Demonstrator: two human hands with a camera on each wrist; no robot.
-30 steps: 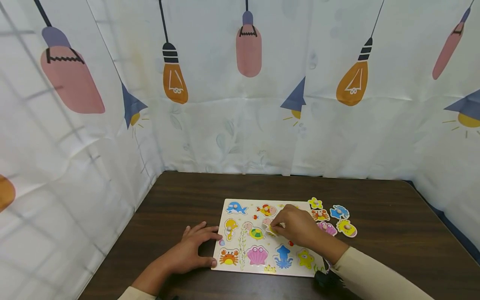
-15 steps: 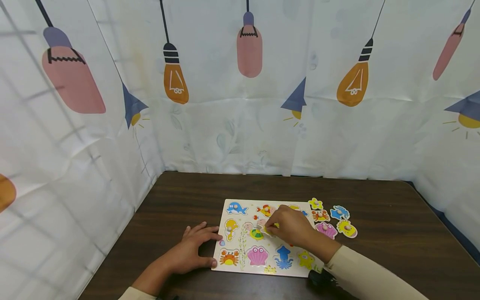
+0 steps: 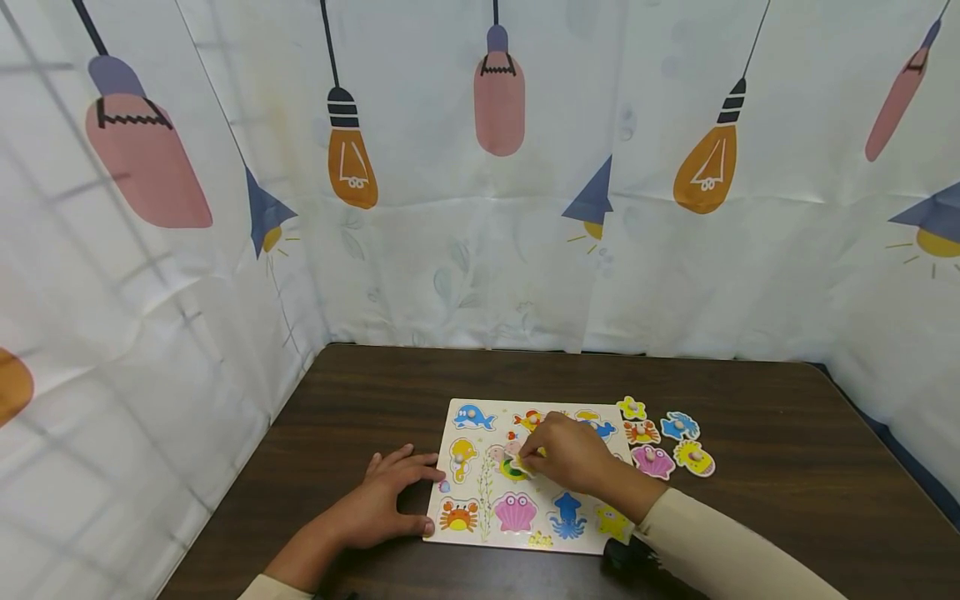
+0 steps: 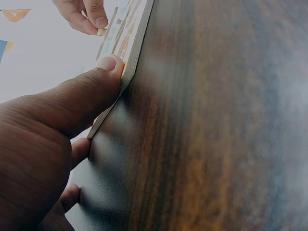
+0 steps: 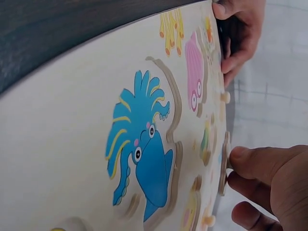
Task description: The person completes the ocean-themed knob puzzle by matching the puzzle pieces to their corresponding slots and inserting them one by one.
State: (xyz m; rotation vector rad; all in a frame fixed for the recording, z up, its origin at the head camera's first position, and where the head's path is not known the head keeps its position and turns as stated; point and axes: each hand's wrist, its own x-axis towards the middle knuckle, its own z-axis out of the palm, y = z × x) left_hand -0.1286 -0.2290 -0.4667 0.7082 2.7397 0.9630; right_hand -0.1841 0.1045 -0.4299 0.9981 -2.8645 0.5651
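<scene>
My right hand (image 3: 573, 454) pinches a puzzle piece (image 5: 224, 163) by its small knob, just over the green turtle picture (image 3: 513, 471) on the puzzle board (image 3: 542, 500). The piece looks like a turtle with a pinkish head; my fingers hide much of it. In the right wrist view it stands edge-on, apart from the board. My left hand (image 3: 386, 500) rests at the board's left edge, fingers spread. Its thumb (image 4: 103, 79) presses the near corner. A whale piece (image 3: 474, 417), a seahorse piece (image 3: 461, 457) and a red fish piece (image 3: 528, 419) sit in the board with knobs.
Right of the board lie several loose pieces: a yellow star (image 3: 632, 407), an orange crab (image 3: 641, 432), a pink shell (image 3: 653, 462), a blue piece (image 3: 679, 425) and a yellow fish (image 3: 694, 458). The brown table (image 3: 787, 483) meets a printed curtain (image 3: 480, 275) behind.
My right hand has moved left with the pinched piece, from the board's middle to over the turtle picture. More of the whale shape at upper right shows. My left hand has stayed in place.
</scene>
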